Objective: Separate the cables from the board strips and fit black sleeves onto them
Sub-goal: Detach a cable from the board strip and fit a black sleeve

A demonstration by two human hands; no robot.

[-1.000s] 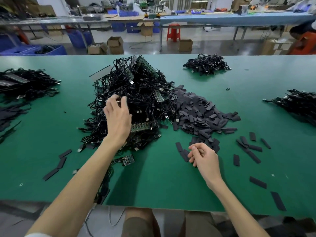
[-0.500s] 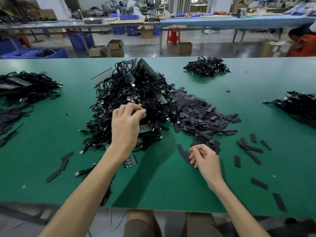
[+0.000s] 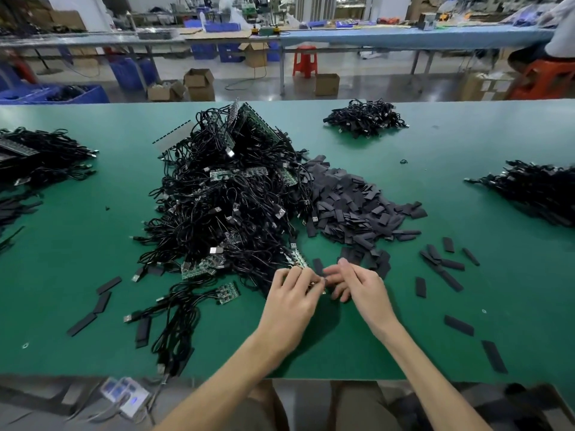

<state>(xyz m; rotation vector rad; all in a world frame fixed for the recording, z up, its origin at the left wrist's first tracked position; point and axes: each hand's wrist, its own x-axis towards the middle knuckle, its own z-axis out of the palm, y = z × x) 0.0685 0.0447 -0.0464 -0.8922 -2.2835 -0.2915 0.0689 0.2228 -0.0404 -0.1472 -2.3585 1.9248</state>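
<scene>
Your left hand [image 3: 292, 295] has its fingers curled around the near end of a board strip [image 3: 298, 258], which juts from the front edge of the cable heap [image 3: 230, 194] on the green table [image 3: 342, 346]. Your right hand [image 3: 361, 286] sits just beside it, fingers bent toward the same spot. Whether it already pinches a cable or a sleeve cannot be told, because the fingertips hide each other. For a clean separation, keep the left grip close to where the cable joins the strip, so the strip does not flex. Take one cable only with the right fingertips and pull it straight away instead of twisting it. Lift the strip a little clear of the heap first, or the tangle will probably drag along with it. The loose sleeves [image 3: 382, 264] lie just beyond your right hand, nearer than the big sleeve pile [image 3: 351, 206], so take one from there and slide it on from the freed end.
</scene>
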